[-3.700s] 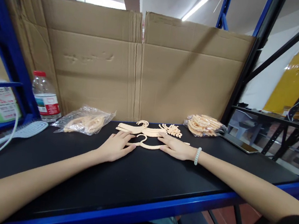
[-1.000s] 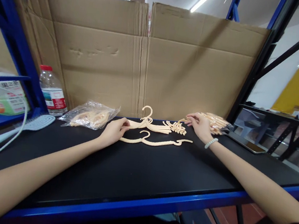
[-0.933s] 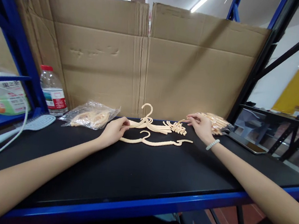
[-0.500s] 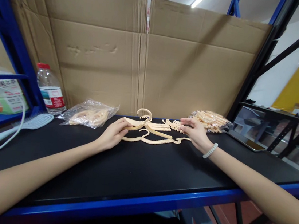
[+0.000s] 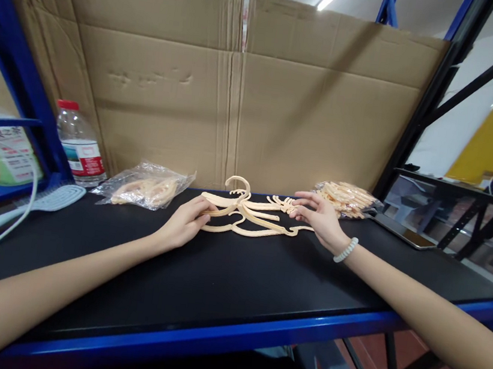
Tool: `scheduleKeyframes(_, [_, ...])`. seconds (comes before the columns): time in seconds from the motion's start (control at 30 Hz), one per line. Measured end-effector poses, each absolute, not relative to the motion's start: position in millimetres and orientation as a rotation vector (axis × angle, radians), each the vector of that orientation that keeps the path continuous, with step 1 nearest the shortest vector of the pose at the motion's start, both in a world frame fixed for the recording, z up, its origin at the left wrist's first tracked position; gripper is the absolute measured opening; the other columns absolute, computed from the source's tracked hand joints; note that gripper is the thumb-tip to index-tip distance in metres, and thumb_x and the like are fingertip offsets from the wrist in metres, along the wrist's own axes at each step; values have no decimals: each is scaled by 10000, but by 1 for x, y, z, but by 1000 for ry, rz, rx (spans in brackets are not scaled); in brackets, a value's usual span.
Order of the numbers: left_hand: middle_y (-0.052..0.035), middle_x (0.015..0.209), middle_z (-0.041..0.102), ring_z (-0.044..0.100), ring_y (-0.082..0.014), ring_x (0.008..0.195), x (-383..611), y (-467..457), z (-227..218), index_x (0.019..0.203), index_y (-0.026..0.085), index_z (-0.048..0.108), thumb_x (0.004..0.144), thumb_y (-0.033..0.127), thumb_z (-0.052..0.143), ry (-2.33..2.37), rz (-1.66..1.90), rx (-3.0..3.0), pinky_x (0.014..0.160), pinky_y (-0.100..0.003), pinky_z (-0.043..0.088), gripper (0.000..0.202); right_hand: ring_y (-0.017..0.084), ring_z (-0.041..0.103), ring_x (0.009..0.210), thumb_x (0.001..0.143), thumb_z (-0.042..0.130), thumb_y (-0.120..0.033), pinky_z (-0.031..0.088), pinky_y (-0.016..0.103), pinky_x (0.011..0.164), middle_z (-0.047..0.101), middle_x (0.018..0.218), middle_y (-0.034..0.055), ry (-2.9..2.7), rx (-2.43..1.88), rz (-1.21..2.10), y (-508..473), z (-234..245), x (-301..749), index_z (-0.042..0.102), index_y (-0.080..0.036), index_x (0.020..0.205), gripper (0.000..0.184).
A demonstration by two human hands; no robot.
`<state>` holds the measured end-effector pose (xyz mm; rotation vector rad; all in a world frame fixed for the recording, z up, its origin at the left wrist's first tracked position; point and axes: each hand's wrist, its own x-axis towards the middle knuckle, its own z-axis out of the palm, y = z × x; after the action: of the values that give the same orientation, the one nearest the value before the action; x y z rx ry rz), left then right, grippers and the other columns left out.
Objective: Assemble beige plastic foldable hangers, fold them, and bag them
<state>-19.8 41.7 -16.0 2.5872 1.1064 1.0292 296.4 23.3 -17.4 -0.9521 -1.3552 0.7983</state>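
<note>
Pale cream hangers lie together on the black tabletop. My left hand [image 5: 187,220] is closed on the left end of one hanger [image 5: 257,217], whose hook points up and away from me. Nearer to me, another hanger [image 5: 258,232] lies flat, with a small S-shaped hook [image 5: 299,230] by its right end. My right hand [image 5: 318,219], wearing a beaded bracelet, has its fingertips and thumb drawn together at a cluster of small hook pieces [image 5: 279,202]. The fingers partly hide the pieces there.
A clear bag of cream parts [image 5: 146,189] lies at the left; another packed bag [image 5: 347,199] is at the back right beside a phone [image 5: 404,231]. A bottle [image 5: 79,147], hairbrush [image 5: 56,199] and white cable [image 5: 31,198] are left. Cardboard [image 5: 167,95] walls the back.
My right hand has moved slightly left, with its fingers closing at the hook pieces. My left hand stays on the hanger. The view has shifted slightly.
</note>
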Motion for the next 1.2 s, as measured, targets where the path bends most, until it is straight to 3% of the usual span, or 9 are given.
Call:
scheduleKeyframes(0.13, [-37, 866, 545, 519, -197, 821, -18, 36, -17, 851, 191, 567, 820, 235, 425, 1107, 1027, 2580, 749, -336, 430, 151, 141, 667, 713, 687, 626, -122, 586, 340, 749, 626, 1096, 86, -1279, -958, 953, 26, -19, 299, 572, -196, 1060, 384])
scheduleKeyframes(0.3, [-32, 857, 543, 523, -188, 803, -18, 27, -19, 854, 191, 573, 839, 230, 409, 1092, 1013, 2572, 731, -324, 433, 169, 166, 660, 860, 707, 595, -41, 536, 375, 922, 667, 868, 54, -1161, -906, 1139, 31, -23, 300, 591, -183, 970, 300])
scheduleKeyframes(0.4, [-40, 871, 545, 525, -192, 819, -19, 23, -21, 866, 186, 575, 838, 222, 401, 1085, 1029, 2569, 732, -328, 431, 180, 162, 656, 906, 745, 594, -61, 511, 366, 955, 656, 848, 45, -1205, -880, 1161, 26, -19, 297, 583, -177, 878, 176])
scheduleKeyframes(0.5, [-40, 871, 549, 526, -198, 833, -19, 23, -22, 851, 185, 571, 821, 219, 412, 1134, 1067, 2552, 748, -336, 430, 166, 163, 665, 891, 769, 599, -96, 511, 367, 949, 644, 861, 43, -1279, -873, 1219, 17, -13, 293, 554, -170, 801, 92])
scheduleKeyframes(0.67, [-23, 823, 538, 516, -181, 757, -20, 25, -24, 825, 186, 566, 796, 206, 427, 1206, 1124, 2477, 689, -315, 427, 144, 167, 678, 836, 731, 638, -81, 554, 336, 862, 600, 809, 8, -1265, -872, 1279, 10, -10, 288, 532, -176, 806, 161])
scheduleKeyframes(0.9, [-23, 857, 560, 540, -197, 811, -20, 29, -26, 831, 188, 575, 791, 249, 456, 1243, 1140, 2355, 755, -341, 432, 140, 160, 666, 834, 655, 756, -171, 546, 262, 773, 604, 813, 9, -1302, -845, 1299, 10, -10, 289, 543, -163, 758, 237])
scheduleKeyframes(1.03, [-24, 859, 553, 540, -201, 816, -20, 29, -26, 853, 187, 570, 794, 282, 464, 1248, 1144, 2317, 744, -342, 435, 154, 106, 633, 725, 642, 755, -158, 533, 245, 729, 627, 763, -6, -1318, -827, 1259, 9, -9, 291, 560, -165, 733, 215])
scheduleKeyframes(1.2, [-26, 854, 549, 540, -201, 814, -21, 30, -26, 847, 186, 570, 796, 296, 471, 1249, 1138, 2299, 743, -349, 442, 157, 113, 621, 703, 637, 723, -128, 521, 250, 696, 641, 747, 7, -1348, -805, 1281, 9, -6, 294, 588, -154, 703, 153])
